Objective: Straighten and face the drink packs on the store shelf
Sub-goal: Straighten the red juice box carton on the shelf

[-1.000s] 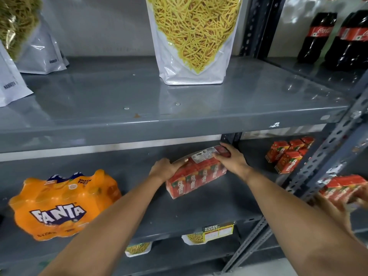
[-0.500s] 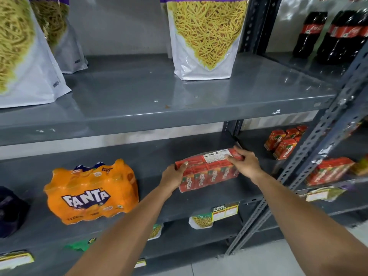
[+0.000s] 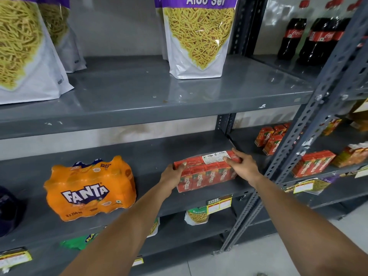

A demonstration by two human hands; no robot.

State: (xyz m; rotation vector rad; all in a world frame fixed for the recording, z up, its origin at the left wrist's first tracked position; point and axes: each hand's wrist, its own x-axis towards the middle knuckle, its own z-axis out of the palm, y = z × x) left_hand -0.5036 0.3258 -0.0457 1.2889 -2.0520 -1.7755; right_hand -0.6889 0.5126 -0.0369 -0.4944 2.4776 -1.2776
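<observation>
A shrink-wrapped red Maaza carton pack (image 3: 207, 176) stands on the middle grey shelf (image 3: 151, 156), its logos facing me and almost square to the front edge. My left hand (image 3: 172, 175) grips its left end. My right hand (image 3: 242, 166) holds its top right corner, thumb on the white label. An orange Fanta bottle pack (image 3: 89, 188) sits to the left on the same shelf, logo forward and slightly tilted.
More Maaza cartons (image 3: 268, 137) and a Maaza pack (image 3: 312, 163) stand in the right bay behind a perforated grey upright (image 3: 294, 148). Aloo Sev bags (image 3: 199, 36) and cola bottles (image 3: 310, 36) fill the top shelf. Price tags (image 3: 219, 204) hang on the shelf edge.
The Maaza pack has turned from a skewed angle to nearly parallel with the shelf front, both hands staying on it. My view has pulled back and shifted left.
</observation>
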